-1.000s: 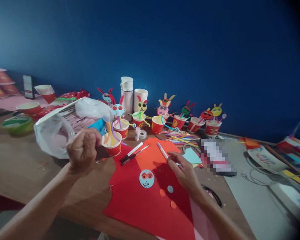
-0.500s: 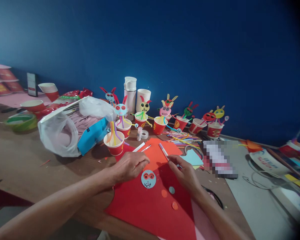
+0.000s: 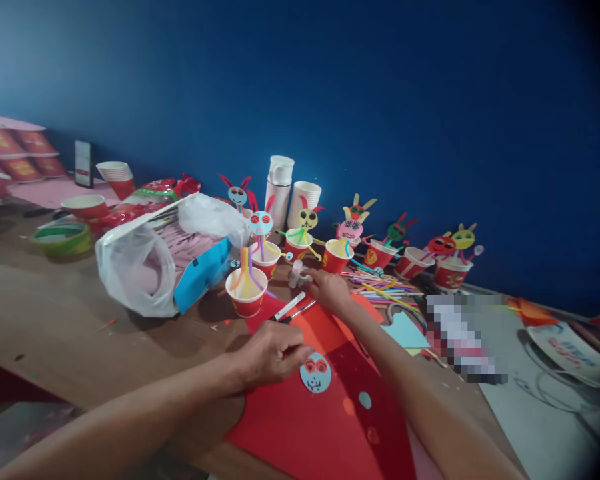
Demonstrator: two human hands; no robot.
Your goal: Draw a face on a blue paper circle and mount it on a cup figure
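My left hand (image 3: 275,353) is closed just left of the blue paper disc (image 3: 315,373) with a drawn face, over the red paper (image 3: 300,433); whether its curled fingers hold anything is hidden. My right hand (image 3: 329,291) reaches forward past the orange paper (image 3: 311,328), its fingertips at the clear tape roll (image 3: 305,275) beside a small glue stick (image 3: 295,273). A white marker (image 3: 288,307) and a thin pen (image 3: 300,311) lie between my hands. Small paper circles (image 3: 365,400) rest on the red paper.
Cups with paper rabbit figures (image 3: 339,255) line the back. A cup with straws (image 3: 247,293) stands left of the markers, near a plastic bag (image 3: 135,273). Loose straws (image 3: 390,291) and light blue paper (image 3: 405,330) lie right.
My right hand has moved forward from the marker on the orange paper to the tape roll. My left hand stays by the disc. The whole view has shifted, and things appear further right.
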